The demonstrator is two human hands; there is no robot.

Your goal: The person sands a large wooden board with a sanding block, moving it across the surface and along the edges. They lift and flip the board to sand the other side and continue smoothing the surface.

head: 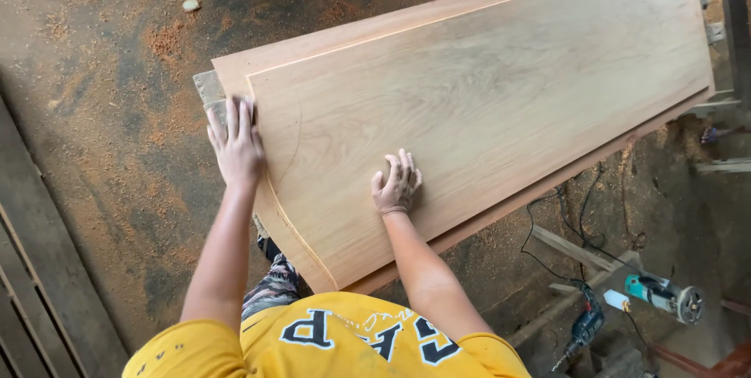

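You wear a yellow short-sleeved shirt [344, 343] with large white letters outlined in dark blue across the front. Both arms are bare from the sleeves down. Below the shirt's edge, patterned camouflage trousers [274, 284] in grey, dark and pinkish tones show.

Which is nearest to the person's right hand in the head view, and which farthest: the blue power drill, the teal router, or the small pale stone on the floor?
From the right hand:
1. Blue power drill, on the floor, lower right.
2. Small pale stone, on the sawdust floor, upper left, past the wooden panel.
3. Teal router, far lower right, beyond the drill.
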